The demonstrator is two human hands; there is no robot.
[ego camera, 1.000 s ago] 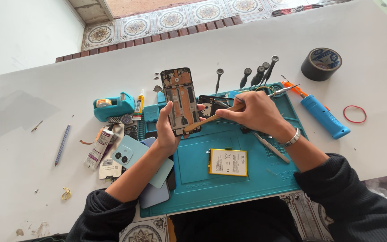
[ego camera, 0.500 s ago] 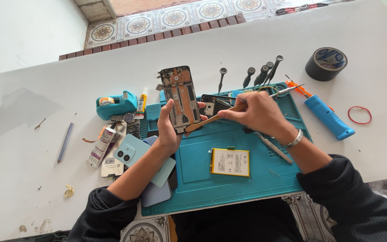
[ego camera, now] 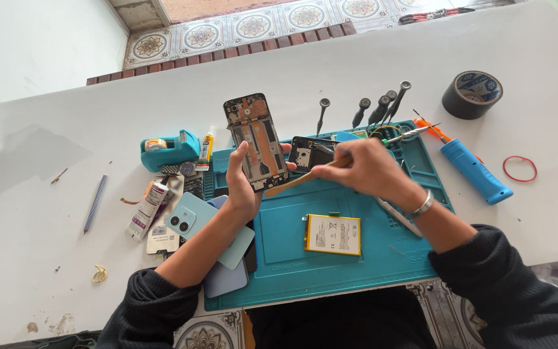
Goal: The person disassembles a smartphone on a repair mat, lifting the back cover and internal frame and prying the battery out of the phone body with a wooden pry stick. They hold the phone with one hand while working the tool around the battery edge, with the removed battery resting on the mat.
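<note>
My left hand (ego camera: 243,184) grips an opened phone frame (ego camera: 256,139), its inner side up, tilted above the teal work mat (ego camera: 356,265). My right hand (ego camera: 369,169) holds a thin wooden stick (ego camera: 295,183) whose tip rests against the frame's lower right edge. A dark inner phone part (ego camera: 308,155) lies on the mat just behind the stick. A yellow-edged battery (ego camera: 332,234) lies flat on the mat in front of my hands.
Several screwdrivers (ego camera: 376,106) lie behind the mat. A blue power tool (ego camera: 473,170), a red rubber band (ego camera: 519,169) and a black tape roll (ego camera: 472,94) are at the right. A teal tape dispenser (ego camera: 169,147), glue tubes (ego camera: 147,208) and light-blue phone back covers (ego camera: 208,229) are at the left.
My left hand has tipped the phone frame a little and shifted it toward the left. My right hand has brought the stick's tip lower along the frame's edge.
</note>
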